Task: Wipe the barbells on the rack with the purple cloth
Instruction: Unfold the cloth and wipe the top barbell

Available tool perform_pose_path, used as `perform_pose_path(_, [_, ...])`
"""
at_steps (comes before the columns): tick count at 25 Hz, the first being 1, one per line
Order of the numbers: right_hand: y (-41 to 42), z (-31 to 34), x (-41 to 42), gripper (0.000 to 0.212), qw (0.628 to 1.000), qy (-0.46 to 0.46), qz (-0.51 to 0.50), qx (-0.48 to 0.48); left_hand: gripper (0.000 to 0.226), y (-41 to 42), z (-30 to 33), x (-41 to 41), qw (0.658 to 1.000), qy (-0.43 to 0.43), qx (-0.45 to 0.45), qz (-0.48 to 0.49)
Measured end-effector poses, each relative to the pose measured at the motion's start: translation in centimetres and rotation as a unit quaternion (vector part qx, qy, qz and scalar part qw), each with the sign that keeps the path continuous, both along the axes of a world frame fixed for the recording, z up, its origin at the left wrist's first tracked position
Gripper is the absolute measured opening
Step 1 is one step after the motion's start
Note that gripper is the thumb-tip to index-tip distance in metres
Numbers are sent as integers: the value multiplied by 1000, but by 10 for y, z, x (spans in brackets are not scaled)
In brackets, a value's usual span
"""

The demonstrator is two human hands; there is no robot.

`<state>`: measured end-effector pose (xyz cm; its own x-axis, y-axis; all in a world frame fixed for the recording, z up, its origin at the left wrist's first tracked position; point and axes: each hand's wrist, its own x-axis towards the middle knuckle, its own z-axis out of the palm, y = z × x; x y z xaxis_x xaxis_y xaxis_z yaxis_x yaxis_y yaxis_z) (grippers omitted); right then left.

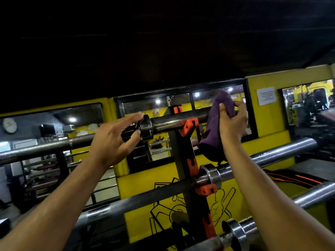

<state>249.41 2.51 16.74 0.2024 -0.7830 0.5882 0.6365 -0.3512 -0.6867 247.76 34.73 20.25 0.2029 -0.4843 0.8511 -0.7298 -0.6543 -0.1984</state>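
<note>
On the left, our left hand reaches up to the top dark steel barbell on the black upright rack with orange plastic hooks, its fingers curled loosely around the shiny steel collar where shaft meets sleeve, thumb below and fingertips above; we judge this a steadying hold, and if it slackens the bar may roll or slide in its hook while the other hand rubs, so the cloth would skate rather than clean. Further right, our right hand pinches the soft purple cloth against the sleeve of that same bar, thumb on the near side and the fingers wrapped behind, with a long tail of fabric hanging down toward the next bar below. That tail is the likelier trouble: we think it could snag on the lower bar's collar or an orange hook and tug out of our grip, or the bunched wad could touch only a narrow strip of the sleeve and leave the rest unwiped. The reach is also high and across the upright, so a hard push might shift the bar toward its hook's lip. Counting left to right, we see one rack upright, at least four barbells stacked on it (the lowest only partly shown), three orange hooks plainly visible, three bright collars, one purple cloth, and two bare hands, with a round white wall clock far left and a white paper notice on the yellow wall at right
</note>
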Motion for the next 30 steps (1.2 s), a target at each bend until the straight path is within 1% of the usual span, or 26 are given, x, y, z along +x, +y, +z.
perform_pose_path(2, [8,-2,5,32,998,-30,20,55,54,0,-1,-1,1000,9,-8,-6])
perform_pose_path(4, [30,-16,12,27,991,-65,103,64,55,0,-2,-1,1000,8,-11,-10])
perform_pose_path(6, [44,-34,10,18,982,-51,181,4,56,-1,-3,0,1000,3,-5,-13])
perform_pose_path(8, [40,-38,-6,17,973,11,213,-92,58,2,-3,0,1000,6,4,-5])
perform_pose_path(9, [33,-38,-17,17,967,39,219,-125,60,4,-3,0,1000,12,12,0])
perform_pose_path(10, [27,-38,-30,16,962,53,229,-136,62,6,-2,-1,1000,19,23,5])
perform_pose_path(11, [23,-40,-41,15,963,50,234,-126,63,8,1,-2,999,25,40,11])
perform_pose_path(12, [23,-45,-52,14,969,31,225,-96,64,11,5,-3,997,31,65,18])
perform_pose_path(14, [35,-59,-73,19,985,-40,167,-31,65,18,14,-6,991,35,126,34])
perform_pose_path(16, [60,-67,-92,26,987,-116,107,-37,65,30,23,-6,983,38,169,56])
perform_pose_path(17, [73,-69,-96,28,985,-133,90,-56,65,40,26,-6,980,36,183,68])
perform_pose_path(19, [100,-69,-89,29,983,-140,70,-95,62,66,30,-3,973,19,213,88])
perform_pose_path(22, [136,-62,-57,31,984,-114,22,-133,62,97,32,0,966,10,238,102])
perform_pose_path(23, [145,-57,-46,31,985,-105,-2,-139,62,101,32,1,967,13,235,96])
perform_pose_path(25, [163,-45,-23,30,988,-93,-49,-114,62,102,30,0,972,5,222,80])
perform_pose_path(26, [175,-40,-14,32,992,-89,-46,-81,60,101,30,0,973,-4,216,75])
perform_pose_path(27, [189,-38,-6,37,996,-81,-11,-35,60,99,29,1,975,-9,210,71])
perform_pose_path(28, [206,-39,2,44,996,-75,52,13,61,99,28,1,976,-10,205,69])
perform_pose_path(29, [219,-42,7,49,991,-70,107,38,62,99,27,2,977,-15,201,64])
perform_pose_path(30, [223,-45,11,49,989,-72,124,46,63,98,26,3,978,-21,199,61])
